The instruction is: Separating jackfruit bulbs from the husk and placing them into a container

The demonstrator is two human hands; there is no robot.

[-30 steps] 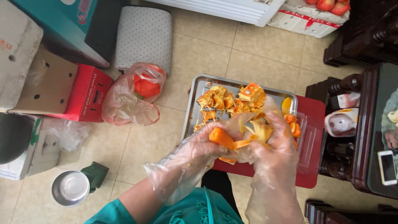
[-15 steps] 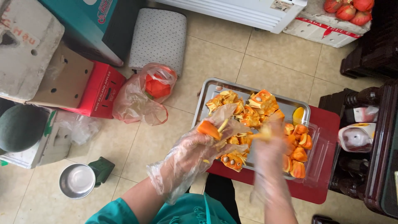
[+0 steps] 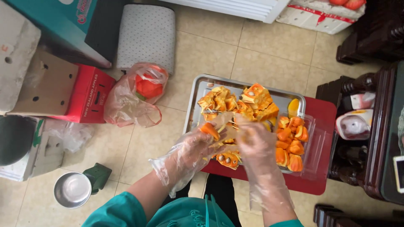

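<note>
Down on the tiled floor, filling most of the frame, sits the whole setup. At the left edge a red cardboard box lies on its side, and above it, upper centre-left, a rolled dotted mat rests against the wall. Middle right, a red stool top carries a metal tray heaped with orange fruit pieces, and just right of the heap a clear plastic box holds peeled orange segments. Between the red box and the tray slumps a clear plastic bag with orange scraps inside. Lower left, a small steel bowl stands alone on the tiles.

Now the hands, both in loose clear gloves, over the tray's near edge at centre frame. The left hand is curled, fingers pinching an orange fruit piece that sits right at its fingertips. The right hand is blurred, fingers bunched together close beside that same piece; whether it grips anything, I cannot tell.
</note>
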